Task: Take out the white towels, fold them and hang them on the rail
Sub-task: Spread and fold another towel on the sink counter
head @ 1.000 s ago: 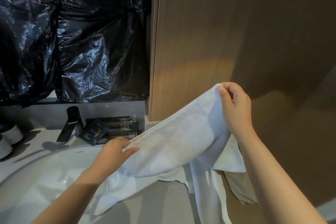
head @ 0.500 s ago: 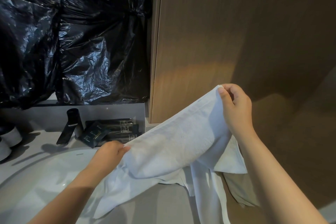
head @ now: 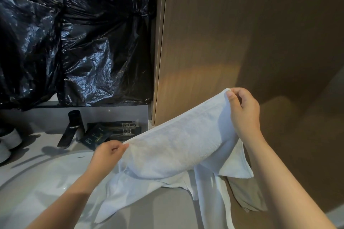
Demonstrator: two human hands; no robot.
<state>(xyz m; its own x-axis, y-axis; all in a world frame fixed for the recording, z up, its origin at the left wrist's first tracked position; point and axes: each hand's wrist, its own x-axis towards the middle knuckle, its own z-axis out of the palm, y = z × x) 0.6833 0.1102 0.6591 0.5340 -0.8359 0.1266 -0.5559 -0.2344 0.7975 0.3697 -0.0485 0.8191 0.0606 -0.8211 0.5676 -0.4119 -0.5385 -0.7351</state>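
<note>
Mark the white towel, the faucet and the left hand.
white towel (head: 175,145), head view, middle of the stretched fold.
faucet (head: 71,128), head view, dark spout.
left hand (head: 108,151), head view, back of hand.

Left hand (head: 108,151): shifted slightly right along white towel (head: 176,141) edge, fingers re-pinched; towel top edge drew tauter, apparently. Right hand (head: 243,112): rose marginally.

towel (head: 173,147): plain white | plastic sheet (head: 74,39): glossy black | panel (head: 242,42): brown woodgrain | faucet (head: 71,128): black

Hotel bathroom, basin (head: 46,178), tap (head: 71,128), toiletry sachets (head: 96,136)
</note>
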